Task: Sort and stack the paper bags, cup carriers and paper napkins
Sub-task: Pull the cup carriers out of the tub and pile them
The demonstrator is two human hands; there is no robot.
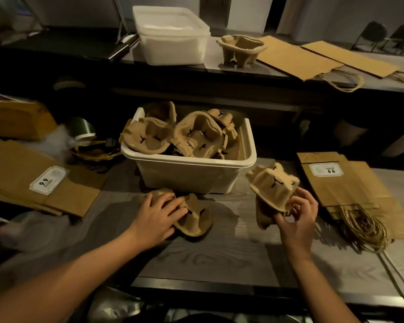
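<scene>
Our left hand (160,216) presses flat, fingers spread, on a cup carrier (196,217) lying on the near table (243,252). Our right hand (297,215) pinches a second carrier (274,187), raised just right of the white bin (189,173).

We judge the sorting roughly midway. At least four loose carriers (196,136) fill the bin, and one nested stack (241,50) stands far. A left bag pile (40,183) and a right bag pile (350,183) flank us, and two far bags (294,57) lie flat. We cannot spot any napkins.

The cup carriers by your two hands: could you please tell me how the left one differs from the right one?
The left carrier lies on the table; the right carrier is lifted off it and tilted. The left hand rests flat over the left carrier; the right hand pinches the right carrier's rim. Both are brown moulded pulp.
</scene>
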